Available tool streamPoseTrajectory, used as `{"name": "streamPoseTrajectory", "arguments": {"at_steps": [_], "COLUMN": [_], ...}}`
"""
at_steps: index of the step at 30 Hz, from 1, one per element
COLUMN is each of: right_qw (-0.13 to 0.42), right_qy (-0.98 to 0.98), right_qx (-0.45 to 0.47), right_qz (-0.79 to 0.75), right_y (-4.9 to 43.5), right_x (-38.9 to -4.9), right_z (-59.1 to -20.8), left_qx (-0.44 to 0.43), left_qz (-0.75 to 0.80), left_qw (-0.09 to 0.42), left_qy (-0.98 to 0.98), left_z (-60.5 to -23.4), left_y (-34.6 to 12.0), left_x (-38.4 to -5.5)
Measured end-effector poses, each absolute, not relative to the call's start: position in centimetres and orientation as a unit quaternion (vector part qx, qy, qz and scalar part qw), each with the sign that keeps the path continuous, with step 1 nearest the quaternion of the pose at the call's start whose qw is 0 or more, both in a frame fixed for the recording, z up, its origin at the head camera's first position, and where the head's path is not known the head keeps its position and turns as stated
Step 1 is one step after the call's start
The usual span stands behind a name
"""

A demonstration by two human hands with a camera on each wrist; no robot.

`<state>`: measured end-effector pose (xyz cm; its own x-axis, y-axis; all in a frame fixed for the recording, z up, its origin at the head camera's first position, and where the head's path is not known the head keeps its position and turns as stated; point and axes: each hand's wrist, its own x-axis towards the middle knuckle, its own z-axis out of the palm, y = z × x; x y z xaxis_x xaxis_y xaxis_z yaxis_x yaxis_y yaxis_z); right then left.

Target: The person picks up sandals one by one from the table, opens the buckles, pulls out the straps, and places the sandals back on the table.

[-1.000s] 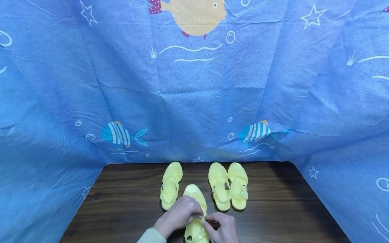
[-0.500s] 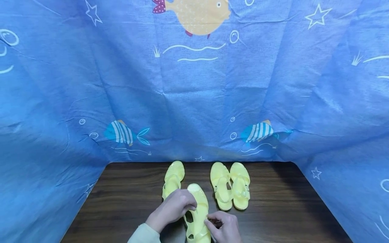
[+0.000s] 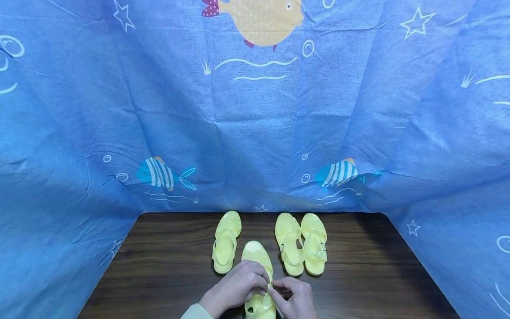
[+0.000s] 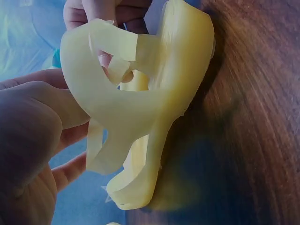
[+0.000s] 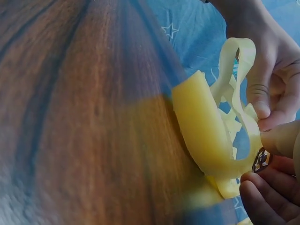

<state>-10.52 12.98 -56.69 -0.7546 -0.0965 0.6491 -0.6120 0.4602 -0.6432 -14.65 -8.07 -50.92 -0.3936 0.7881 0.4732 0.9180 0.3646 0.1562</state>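
Note:
A pale yellow jelly sandal point(image 3: 256, 254) sits toe away from me at the table's front, partly covered by my hands. My right hand point(image 3: 295, 297) pinches the small dark metal buckle point(image 5: 261, 160) at the sandal's right side between thumb and fingers. From the left, my left hand point(image 3: 239, 284) reaches over the shoe with curled fingers. In the right wrist view its thumb and index finger pinch the tip of the strap point(image 5: 251, 112) close to the buckle. The open side bands point(image 4: 112, 89) and heel part fill the left wrist view, hiding some of the left fingertips.
Another yellow sandal point(image 3: 224, 248) lies behind and to the left. Two more, a middle sandal point(image 3: 290, 246) and a right sandal point(image 3: 314, 248), lie side by side farther right. The dark wooden table point(image 3: 370, 274) ends at a blue sea-print curtain point(image 3: 255, 133).
My left hand moved left off the strap, baring the sandal's middle, then came back right beside the buckle. The right hand has kept its hold there. The head view shifted slightly.

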Motion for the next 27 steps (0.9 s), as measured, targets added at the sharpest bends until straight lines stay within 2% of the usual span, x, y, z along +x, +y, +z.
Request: {"name": "streamPoseTrajectory", "arguments": {"at_steps": [4, 11, 17, 22, 27], "right_qw": [0.257, 0.195, 0.167, 0.155, 0.130], "right_qy": [-0.811, -0.818, -0.827, -0.827, -0.829], "right_qx": [0.205, 0.162, 0.154, 0.153, 0.139], "right_qz": [0.483, 0.517, 0.514, 0.518, 0.525], "right_y": [13.0, 13.0, 13.0, 13.2, 13.7], "right_x": [-10.4, -10.2, -10.1, -10.0, -9.7], "right_z": [-56.5, -56.4, -56.4, -56.4, -56.4], "left_qx": [-0.531, -0.518, -0.490, -0.422, -0.385], "left_qz": [-0.229, -0.291, -0.356, -0.403, -0.426], "left_qw": [0.162, 0.135, 0.174, 0.202, 0.197], "left_qy": [-0.800, -0.793, -0.777, -0.786, -0.795], "left_z": [-50.9, -51.5, -51.9, -52.4, -53.8], "left_y": [-7.9, -8.1, -8.1, -8.9, -10.1], "left_x": [-14.5, -14.2, -13.5, -12.2, -11.2]}}
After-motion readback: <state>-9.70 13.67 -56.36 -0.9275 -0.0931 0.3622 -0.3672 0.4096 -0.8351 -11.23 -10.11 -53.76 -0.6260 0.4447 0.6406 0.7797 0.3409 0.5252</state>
